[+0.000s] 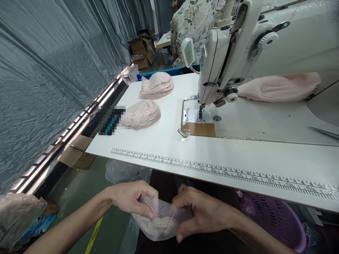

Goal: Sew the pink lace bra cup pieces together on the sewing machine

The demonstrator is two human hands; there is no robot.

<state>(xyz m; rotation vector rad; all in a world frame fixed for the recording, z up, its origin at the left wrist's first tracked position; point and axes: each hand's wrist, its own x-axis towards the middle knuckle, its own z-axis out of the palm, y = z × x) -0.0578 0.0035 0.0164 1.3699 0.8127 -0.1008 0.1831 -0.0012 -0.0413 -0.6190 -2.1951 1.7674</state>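
Observation:
Below the table's front edge, my left hand [135, 199] pinches one side of a pale, sheer cup-shaped fabric piece [159, 231] between thumb and fingers. Its other side is gripped by my right hand [201, 211], thumb low and fingers curled behind. A stitched, lace-like band shows along the middle of the piece. Above my hands, on the white sewing table [164, 141], lie two stacks of beige lace cups, a nearer stack [143, 114] and a farther stack [156, 85]. The sewing machine [219, 67] stands to the right of them, its presser foot apart from my hands.
Pink fabric [280, 88] lies under the machine arm, with metal tweezers or scissors [323, 132] at the right edge. A purple basket [278, 218] sits below the table. Cardboard boxes [141, 49] and a person in a floral top [190, 28] are beyond. Plastic sheeting [53, 46] hangs left.

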